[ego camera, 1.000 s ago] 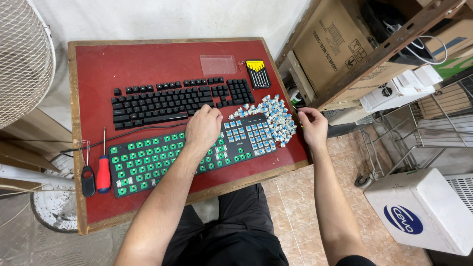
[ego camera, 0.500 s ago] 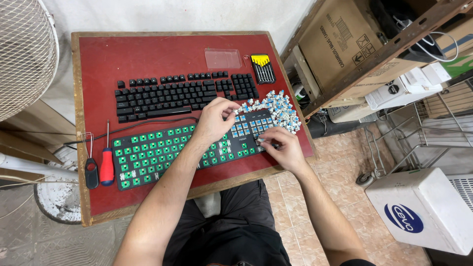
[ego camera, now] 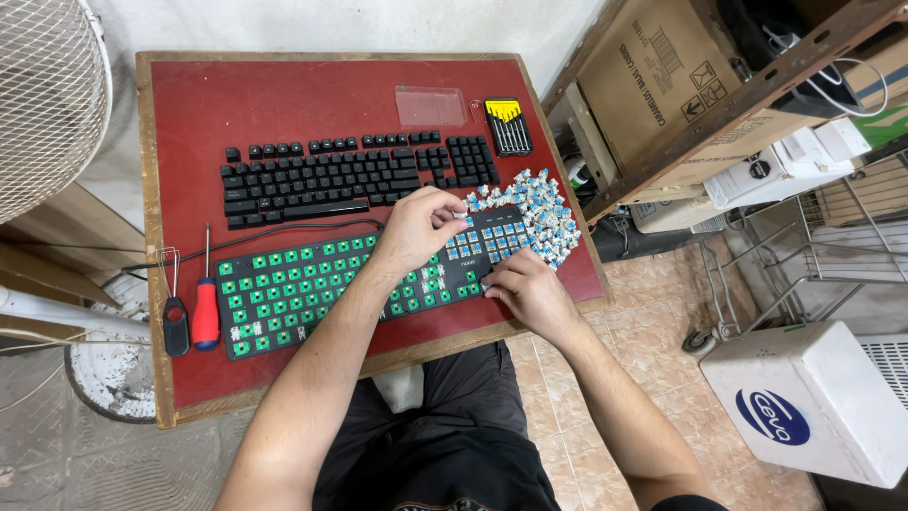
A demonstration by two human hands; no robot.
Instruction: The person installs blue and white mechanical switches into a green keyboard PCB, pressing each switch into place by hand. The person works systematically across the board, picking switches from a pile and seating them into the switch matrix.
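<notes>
While the left hand (ego camera: 416, 230) stays on the bare keyboard (ego camera: 364, 284), the right hand (ego camera: 530, 289) has come in from the right edge of the tabletop (ego camera: 303, 99) and now rests at the keyboard's lower right corner. That looks like both hands are now busy on the same patch of little blue switches. The left fingers pinch one small blue-and-white switch from the pile (ego camera: 539, 203) just beside the keyboard. The right fingers press down on the keyboard; I cannot tell if they hold anything. The open yellow-and-black case (ego camera: 508, 126) near the far right corner holds a row of thin screwdriver bits. The cardboard box (ego camera: 662, 85) on the shelf is too dark inside to see.
</notes>
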